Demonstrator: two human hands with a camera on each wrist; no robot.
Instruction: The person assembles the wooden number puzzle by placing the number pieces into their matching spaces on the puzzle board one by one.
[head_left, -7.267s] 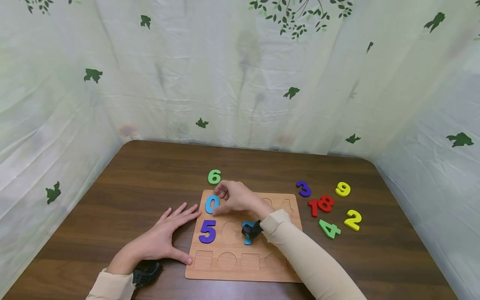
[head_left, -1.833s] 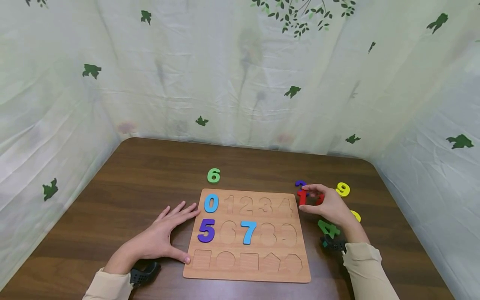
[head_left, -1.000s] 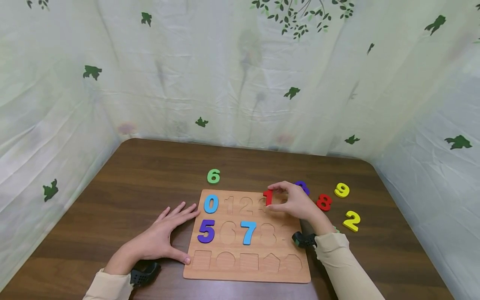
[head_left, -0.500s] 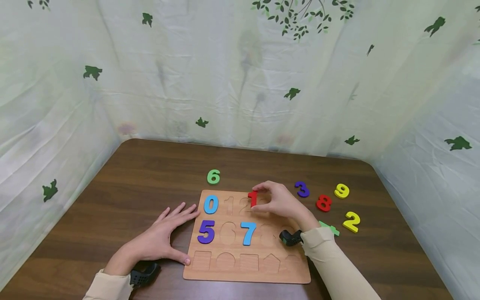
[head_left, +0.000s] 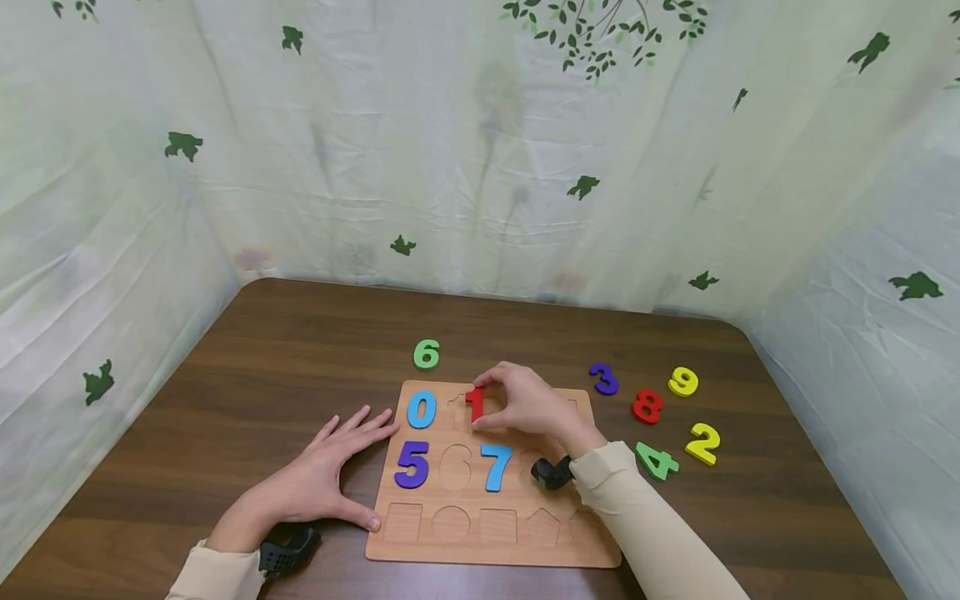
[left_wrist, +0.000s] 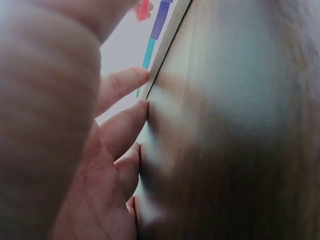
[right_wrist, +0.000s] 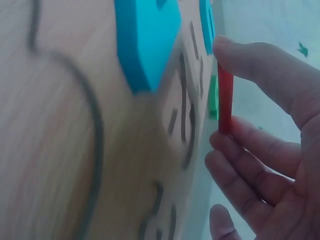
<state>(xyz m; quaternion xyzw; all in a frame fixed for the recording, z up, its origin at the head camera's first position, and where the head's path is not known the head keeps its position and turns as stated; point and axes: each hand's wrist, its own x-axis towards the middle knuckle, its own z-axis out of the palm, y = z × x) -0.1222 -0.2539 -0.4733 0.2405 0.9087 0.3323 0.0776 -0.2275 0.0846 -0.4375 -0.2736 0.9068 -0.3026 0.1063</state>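
Note:
In the head view my right hand [head_left: 528,404] pinches a red number 1 [head_left: 476,404] between thumb and fingers. It is over the top row of the wooden puzzle board [head_left: 442,546], just right of the 1-shaped recess. The right wrist view shows the red piece [right_wrist: 225,100] edge-on and apart from the board. My left hand [head_left: 330,475] lies spread at the board's left edge, thumb and fingertips touching it. A light blue 0 [head_left: 422,410], a purple 5 [head_left: 412,465] and a light blue 7 [head_left: 495,467] sit on the board in their places.
A green 6 [head_left: 427,355] lies behind the board. To its right are a purple 3 [head_left: 604,379], red 8 [head_left: 648,407], yellow 9 [head_left: 683,382], yellow 2 [head_left: 702,444] and green 4 [head_left: 657,461]. A curtain [head_left: 480,167] hangs behind the brown table [head_left: 315,350].
The 0 was placed under my right hand earlier. Since then that hand has picked up the red 1 from the right and carried it left across the board. The left hand stays put.

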